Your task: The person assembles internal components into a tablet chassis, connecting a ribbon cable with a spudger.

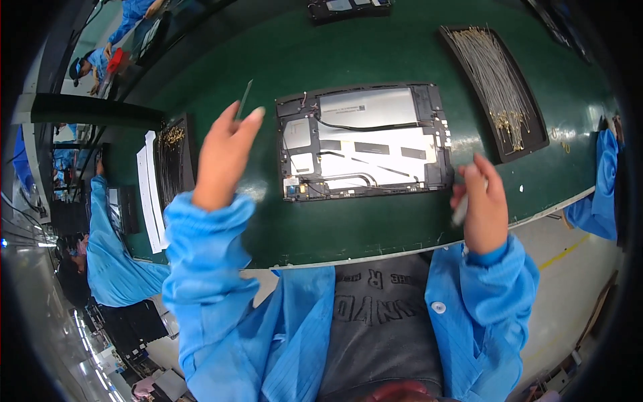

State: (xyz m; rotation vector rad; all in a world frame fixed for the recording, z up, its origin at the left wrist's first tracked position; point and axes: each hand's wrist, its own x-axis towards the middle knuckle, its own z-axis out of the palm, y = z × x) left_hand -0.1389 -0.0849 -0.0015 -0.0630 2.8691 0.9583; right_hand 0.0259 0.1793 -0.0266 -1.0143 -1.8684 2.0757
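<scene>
Table is stretching beneath an opened device, lying mid-table, its long axis running left to right. Right wire tray and left wire tray are flanking it. Left hand is pinching a thin stick; right hand is curling around a pale object.

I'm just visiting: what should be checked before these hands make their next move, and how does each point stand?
1. Opened device lying on the green table: ok.
2. Both hands off the device: ok; left hand and right hand are apart from it.
3. Thin tool in the left hand: ok, held.
4. Pale object in the right hand identified: cannot tell, partly hidden.
5. Loose bits inside trays: not ok; small yellowish loops lie beside the right-hand tray.
</scene>
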